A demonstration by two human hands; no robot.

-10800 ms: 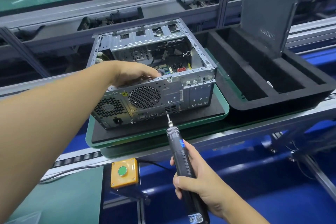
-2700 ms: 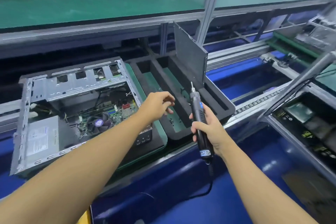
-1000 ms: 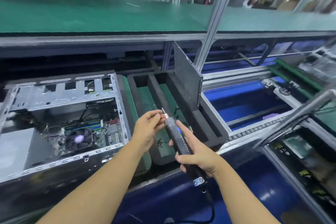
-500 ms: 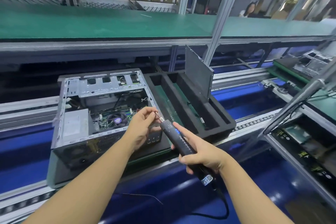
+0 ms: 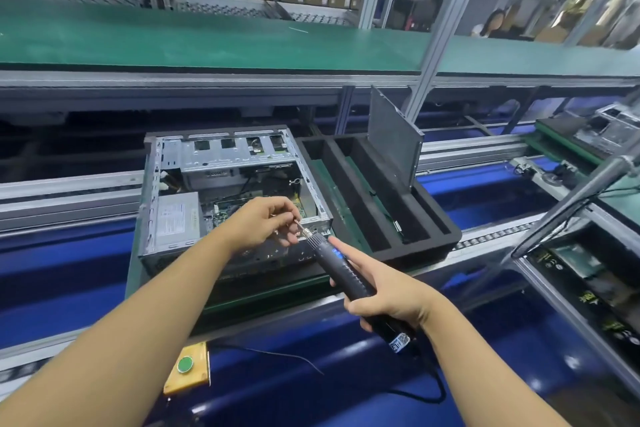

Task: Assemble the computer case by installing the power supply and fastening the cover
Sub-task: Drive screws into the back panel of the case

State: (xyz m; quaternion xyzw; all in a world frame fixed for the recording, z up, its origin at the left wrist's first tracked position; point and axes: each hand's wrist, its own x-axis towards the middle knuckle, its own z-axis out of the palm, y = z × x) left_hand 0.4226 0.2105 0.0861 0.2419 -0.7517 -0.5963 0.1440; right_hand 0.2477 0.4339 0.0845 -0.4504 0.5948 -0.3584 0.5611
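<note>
The open metal computer case (image 5: 221,163) lies on a green-edged pallet (image 5: 273,291) on the conveyor, with the grey power supply (image 5: 176,218) inside at its left. My right hand (image 5: 388,295) grips a black electric screwdriver (image 5: 343,274), its tip pointing up and left. My left hand (image 5: 266,222) pinches at the screwdriver's bit, just in front of the case's near right corner; whether a screw sits between the fingers is hidden. The dark cover panel (image 5: 393,135) stands upright in a black foam tray (image 5: 426,218) to the right.
A yellow box with a green button (image 5: 187,367) sits on the near rail. A slanted metal bar (image 5: 571,201) crosses at the right, with other units beyond it. A green shelf (image 5: 207,38) runs above the line. People sit far back right.
The view has pulled back and shifted, so the case sits more central. My left hand keeps pinching at the screwdriver bit while my right hand holds the tool; both hands stay together.
</note>
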